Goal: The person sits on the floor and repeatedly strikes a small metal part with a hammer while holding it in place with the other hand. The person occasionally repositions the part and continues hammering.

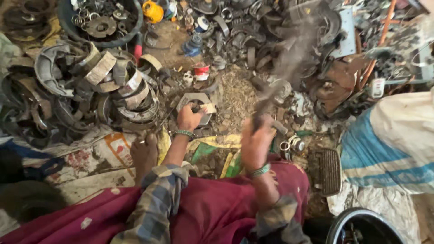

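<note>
My left hand (189, 118) grips a short dark tool and presses it against a curved grey metal brake shoe (195, 100) lying on the ground in front of me. My right hand (255, 142) is raised and blurred, shut on the handle of a hammer (270, 97) whose head streaks up and to the right. Both wrists wear green bangles. My plaid sleeves and maroon garment fill the bottom of the view. A bare foot (144, 153) rests on printed sheeting to the left of my left arm.
A heap of curved brake shoes (104, 86) lies at the left. A dark tub of metal rings (101, 20) stands at the top left. Scrap parts crowd the top right. A white and blue sack (393, 144) sits at the right, a black ribbed pedal pad (329, 171) beside it.
</note>
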